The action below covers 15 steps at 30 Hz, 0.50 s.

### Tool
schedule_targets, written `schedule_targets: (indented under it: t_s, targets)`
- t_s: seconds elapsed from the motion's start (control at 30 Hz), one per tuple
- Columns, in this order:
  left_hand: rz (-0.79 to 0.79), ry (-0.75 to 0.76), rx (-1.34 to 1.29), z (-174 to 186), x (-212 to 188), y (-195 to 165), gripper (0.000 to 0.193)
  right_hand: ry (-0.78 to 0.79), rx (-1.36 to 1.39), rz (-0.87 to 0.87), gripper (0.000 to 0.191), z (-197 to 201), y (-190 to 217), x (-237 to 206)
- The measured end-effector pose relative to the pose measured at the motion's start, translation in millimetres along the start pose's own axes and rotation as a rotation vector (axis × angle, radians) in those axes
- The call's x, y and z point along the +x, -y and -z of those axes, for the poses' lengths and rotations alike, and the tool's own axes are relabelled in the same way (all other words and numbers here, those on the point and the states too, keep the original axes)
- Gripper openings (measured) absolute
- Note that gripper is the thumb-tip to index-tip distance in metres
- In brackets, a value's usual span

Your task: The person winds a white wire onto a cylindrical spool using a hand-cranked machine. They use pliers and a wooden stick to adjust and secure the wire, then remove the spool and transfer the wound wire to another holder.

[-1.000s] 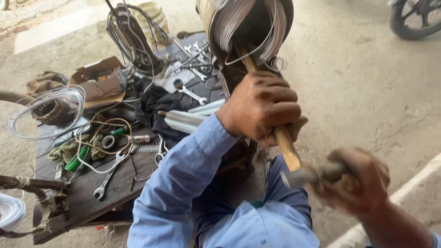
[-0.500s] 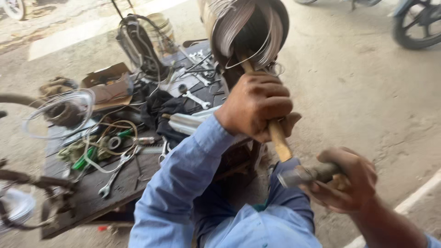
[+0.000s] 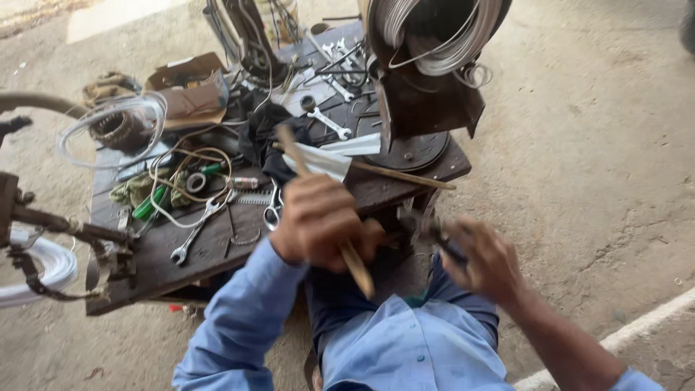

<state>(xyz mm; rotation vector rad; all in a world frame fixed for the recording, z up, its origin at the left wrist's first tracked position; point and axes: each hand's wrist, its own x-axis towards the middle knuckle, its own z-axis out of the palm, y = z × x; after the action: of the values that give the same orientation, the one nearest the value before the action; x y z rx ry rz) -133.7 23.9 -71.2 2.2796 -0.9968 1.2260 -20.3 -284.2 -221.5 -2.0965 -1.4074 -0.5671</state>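
A dark, worn wooden workbench [image 3: 217, 253] is seen littered with tools, and at its far end a large coil of grey metal wire [image 3: 434, 36] is held on a rusty brown metal stand [image 3: 423, 108]. Nearer the middle, a crumpled black cloth [image 3: 264, 137] and a loop of pale cord [image 3: 181, 174] are laid beside a silver open-ended spanner [image 3: 194, 235]. A slim wooden handle [image 3: 355, 264] is gripped in the left hand [image 3: 318, 221], fingers wrapped tightly around it, above the bench's near edge. A small dark metal tool [image 3: 441, 239] (blurred, possibly a hammer head) is clasped in the right hand [image 3: 485, 261], just beside the handle.
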Motion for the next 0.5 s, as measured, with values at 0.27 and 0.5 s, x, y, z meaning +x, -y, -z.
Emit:
schedule_targets:
  t_s: [0.27, 0.5]
  targets:
    - [0.751, 0.402, 0.402, -4.2, -109.7, 106.2, 0.026, 0.324, -0.066, -0.339, 0.061, -50.5, -40.8, 128.6]
    - [0.739, 0.081, 0.423, -16.8, -86.8, 108.0, 0.036, -0.077, -0.121, -0.146, 0.037, -69.6, -53.0, 150.8]
